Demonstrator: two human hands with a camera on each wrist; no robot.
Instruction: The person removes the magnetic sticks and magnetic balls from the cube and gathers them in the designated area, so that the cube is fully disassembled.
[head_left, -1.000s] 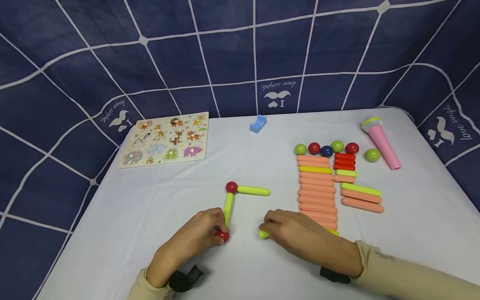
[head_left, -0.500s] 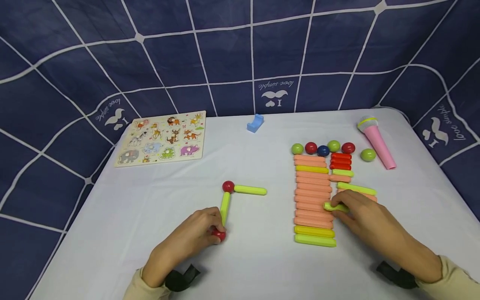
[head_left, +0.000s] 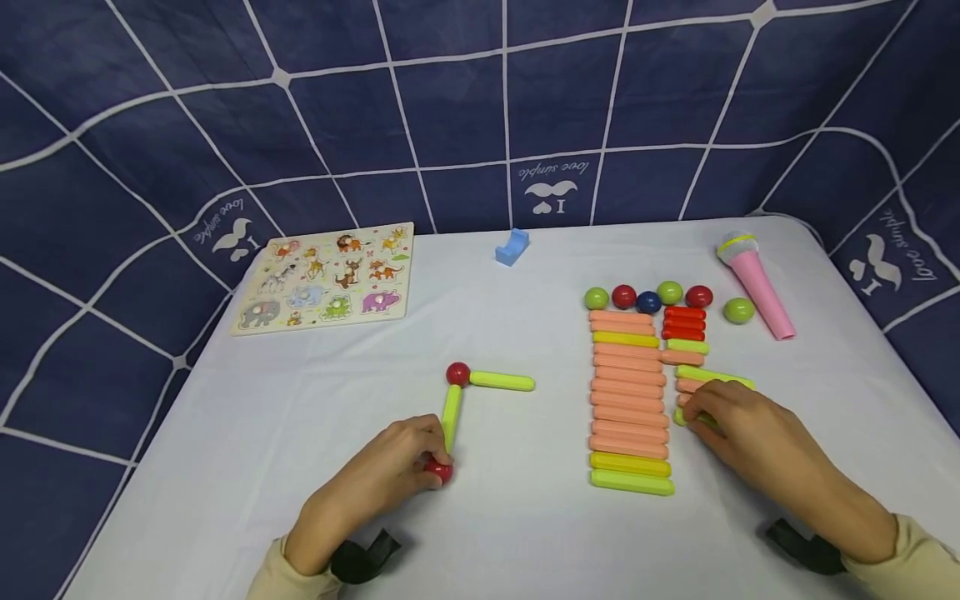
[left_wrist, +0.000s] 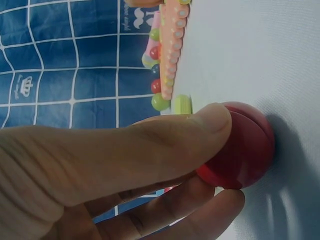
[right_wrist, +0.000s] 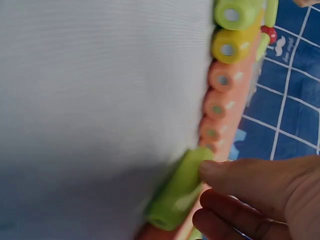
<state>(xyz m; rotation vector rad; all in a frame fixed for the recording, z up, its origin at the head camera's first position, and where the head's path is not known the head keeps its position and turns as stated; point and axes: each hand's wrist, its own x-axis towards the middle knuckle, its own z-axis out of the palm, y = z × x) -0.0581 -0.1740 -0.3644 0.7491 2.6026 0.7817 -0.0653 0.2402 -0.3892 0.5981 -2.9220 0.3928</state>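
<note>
My left hand (head_left: 386,467) pinches a red ball (left_wrist: 242,155) between thumb and fingers, low on the white cloth. A lime-green rod (head_left: 451,417) runs up from it to a second red ball (head_left: 458,374), where another lime-green rod (head_left: 502,381) points right. My right hand (head_left: 768,446) holds a lime-green rod (right_wrist: 177,192) by thumb and fingertips at the near end of the short right-hand column, beside the salmon rods (head_left: 628,392). In the right wrist view several rods show silvery discs at their ends. The right hand covers most of its rod in the head view.
Several coloured balls (head_left: 624,297) line the top of the rod rows, near small red rods (head_left: 684,323). A pink toy microphone (head_left: 761,287) lies back right. An animal puzzle board (head_left: 330,279) is back left, and a light-blue curved block (head_left: 512,247) at the back edge.
The right hand has carried a lime-green rod from the middle of the table to the right, down to the short column. The left hand keeps its grip on the red ball.
</note>
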